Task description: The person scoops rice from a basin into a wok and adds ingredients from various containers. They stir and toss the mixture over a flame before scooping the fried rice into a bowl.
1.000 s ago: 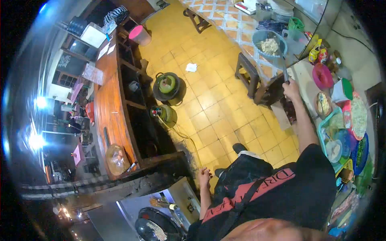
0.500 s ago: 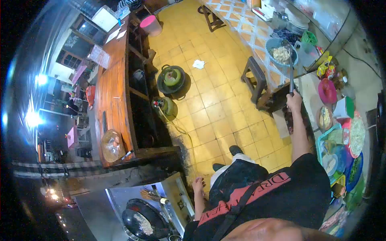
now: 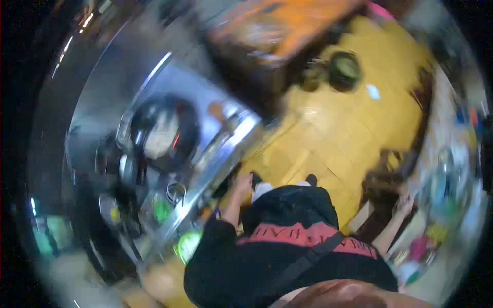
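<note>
Motion blur smears the whole view. My left hand (image 3: 243, 186) hangs by my left hip, close to the front edge of the stove counter (image 3: 226, 141), and nothing recognisable shows in it. On the counter stands a black wok (image 3: 187, 120) with pale food (image 3: 162, 136) inside. My right hand (image 3: 404, 203) is low on my right, near the edge of the side table. Its fingers are too smeared to show whether they hold anything. Beyond it sits a blurred light-blue bowl (image 3: 448, 179).
Yellow tiled floor (image 3: 328, 138) stretches ahead. On it are a dark tub with a green gas cylinder (image 3: 345, 71) and a white scrap (image 3: 373, 92). An orange-brown wooden counter (image 3: 308, 23) stands ahead, a dark stool (image 3: 385, 177) at right. A pink item (image 3: 418, 248) lies on the side table.
The view has swung left, bringing the stove and wok nearer the middle. My right hand, earlier on a long dark handle reaching into the blue bowl, is now lower and blurred.
</note>
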{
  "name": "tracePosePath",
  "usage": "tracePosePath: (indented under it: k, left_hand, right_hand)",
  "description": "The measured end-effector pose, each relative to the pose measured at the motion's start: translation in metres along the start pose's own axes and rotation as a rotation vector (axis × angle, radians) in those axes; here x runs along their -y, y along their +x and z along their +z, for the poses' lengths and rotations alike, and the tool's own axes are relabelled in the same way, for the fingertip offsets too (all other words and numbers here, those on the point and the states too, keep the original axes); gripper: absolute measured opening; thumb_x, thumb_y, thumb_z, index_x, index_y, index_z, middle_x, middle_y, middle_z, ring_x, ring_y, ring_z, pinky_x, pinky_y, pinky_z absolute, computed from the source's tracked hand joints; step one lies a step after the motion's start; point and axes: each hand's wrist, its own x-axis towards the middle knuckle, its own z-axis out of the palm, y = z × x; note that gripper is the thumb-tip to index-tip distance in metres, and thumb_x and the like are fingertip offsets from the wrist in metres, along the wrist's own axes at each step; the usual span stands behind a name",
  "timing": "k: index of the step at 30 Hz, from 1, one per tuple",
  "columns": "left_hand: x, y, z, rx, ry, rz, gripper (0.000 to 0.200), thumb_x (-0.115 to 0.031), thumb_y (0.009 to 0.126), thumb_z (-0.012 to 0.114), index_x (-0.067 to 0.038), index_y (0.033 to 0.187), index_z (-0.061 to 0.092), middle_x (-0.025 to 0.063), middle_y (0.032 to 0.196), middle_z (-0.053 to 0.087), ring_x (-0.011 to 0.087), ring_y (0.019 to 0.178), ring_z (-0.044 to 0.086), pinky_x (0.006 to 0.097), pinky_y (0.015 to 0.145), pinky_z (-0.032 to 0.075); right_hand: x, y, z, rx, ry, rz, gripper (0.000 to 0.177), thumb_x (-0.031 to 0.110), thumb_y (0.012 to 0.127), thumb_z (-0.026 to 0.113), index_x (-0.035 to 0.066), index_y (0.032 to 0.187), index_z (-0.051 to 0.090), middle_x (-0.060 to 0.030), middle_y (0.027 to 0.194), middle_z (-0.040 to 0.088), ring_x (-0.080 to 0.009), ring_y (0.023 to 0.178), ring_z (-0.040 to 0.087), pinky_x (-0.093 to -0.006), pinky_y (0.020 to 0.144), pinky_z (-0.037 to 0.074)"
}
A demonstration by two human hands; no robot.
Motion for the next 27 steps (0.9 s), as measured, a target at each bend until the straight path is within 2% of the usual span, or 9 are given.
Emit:
tracePosePath:
  k: [1,2,4,5,6,9,15,22,27]
  left_hand:
    - [-0.009,0.002,-0.020,0.002,-0.233,-0.235,0.010,-0.017,0.084,0.054,-0.010,0.087,0.060,0.0016,0.070,0.058,0.0128,0.057,0.053,0.0297,0.048,0.042]
    - [-0.031,-0.012,-0.034,-0.208,-0.190,-0.281,0.015,-0.017,0.084,0.056,-0.008,0.095,0.061,0.0018,0.074,0.060,0.0134,0.062,0.056,0.0288,0.052,0.047]
    - [-0.026,-0.036,-0.066,-0.337,-0.291,-0.277,0.024,-0.021,0.082,0.055,-0.007,0.062,0.054,0.0035,0.058,0.054,0.0136,0.048,0.050,0.0305,0.040,0.036]
    - [-0.026,-0.047,-0.077,-0.470,-0.266,-0.315,0.019,-0.017,0.081,0.054,-0.005,0.067,0.059,0.0046,0.061,0.058,0.0129,0.051,0.054,0.0294,0.043,0.041]
    - [-0.016,-0.059,-0.089,-0.503,-0.301,-0.330,0.019,-0.017,0.081,0.054,-0.005,0.067,0.059,0.0046,0.061,0.058,0.0129,0.051,0.054,0.0294,0.043,0.041]
    - [0.023,-0.058,-0.122,-0.457,-0.513,-0.269,0.013,-0.011,0.081,0.052,-0.005,0.086,0.063,0.0056,0.068,0.061,0.0122,0.053,0.056,0.0273,0.045,0.043]
    - [0.009,-0.094,-0.142,-0.603,-0.859,-0.211,0.023,-0.007,0.082,0.054,-0.005,0.105,0.058,0.0045,0.076,0.061,0.0119,0.060,0.056,0.0258,0.051,0.045]
    - [-0.013,-0.126,-0.143,-0.784,-0.839,-0.198,0.017,-0.012,0.085,0.056,-0.005,0.100,0.060,0.0032,0.080,0.062,0.0115,0.060,0.055,0.0257,0.053,0.046]
    - [0.004,-0.122,-0.124,-1.017,-0.849,-0.089,0.017,-0.019,0.087,0.059,-0.003,0.094,0.060,0.0010,0.075,0.058,0.0091,0.059,0.053,0.0253,0.051,0.043]
  right_hand:
    - [0.007,-0.056,0.083,-0.127,-0.038,0.009,0.033,0.025,0.094,0.043,0.003,0.117,0.052,0.0030,0.068,0.048,-0.0002,0.044,0.038,-0.0147,0.033,0.030]
    - [-0.023,-0.031,0.056,0.331,0.084,0.024,0.025,0.025,0.095,0.042,0.007,0.108,0.053,0.0052,0.059,0.040,-0.0017,0.038,0.033,-0.0166,0.029,0.029]
    - [-0.019,-0.123,0.155,0.319,0.105,0.202,0.022,0.021,0.096,0.039,0.007,0.106,0.053,0.0012,0.063,0.043,-0.0064,0.041,0.038,-0.0212,0.033,0.038]
    - [-0.054,-0.100,0.138,0.804,0.219,0.302,0.028,0.019,0.095,0.041,0.004,0.116,0.052,-0.0004,0.071,0.046,-0.0079,0.044,0.041,-0.0240,0.034,0.040]
    - [-0.061,-0.129,0.170,0.674,-0.131,0.121,0.024,0.019,0.094,0.044,0.004,0.110,0.054,0.0003,0.069,0.042,-0.0080,0.042,0.039,-0.0226,0.034,0.038]
    - [-0.104,-0.164,0.298,0.897,-0.046,0.612,0.049,0.017,0.091,0.047,0.006,0.137,0.031,0.0027,0.062,0.033,-0.0054,0.038,0.033,-0.0192,0.029,0.029]
    - [-0.142,-0.282,0.536,1.462,-0.797,0.396,0.027,0.018,0.086,0.054,0.002,0.108,0.050,0.0001,0.058,0.043,-0.0081,0.039,0.042,-0.0227,0.035,0.035]
    - [-0.240,-0.376,0.653,1.706,-1.069,0.411,0.032,0.020,0.089,0.055,0.000,0.114,0.051,-0.0039,0.068,0.052,-0.0102,0.045,0.048,-0.0262,0.040,0.039]
    - [-0.325,-0.374,0.679,2.005,-1.191,-0.656,0.036,0.026,0.089,0.050,-0.003,0.110,0.046,-0.0290,0.079,0.058,-0.0457,0.070,0.058,-0.0507,0.064,0.046]
